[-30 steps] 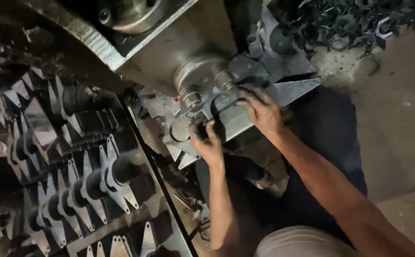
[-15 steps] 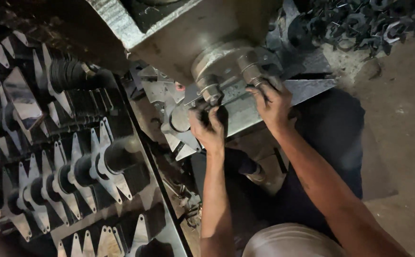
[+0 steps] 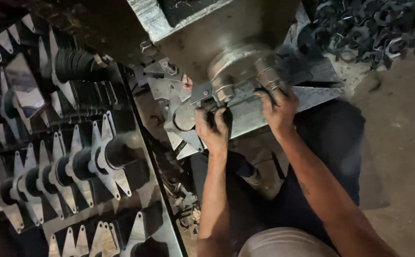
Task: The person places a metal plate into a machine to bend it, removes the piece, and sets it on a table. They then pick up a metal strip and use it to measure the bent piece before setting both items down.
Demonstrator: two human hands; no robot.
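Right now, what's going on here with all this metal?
A person is working at a grey metal machine with both bare hands. The left hand grips a small dark part just below a round steel fitting, and the right hand rests on the flat metal plate beside a second cylindrical fitting. To the left, racks hold rows of pointed metal blades threaded on dark spacers. A heap of dark metal pieces lies on the floor at the upper right.
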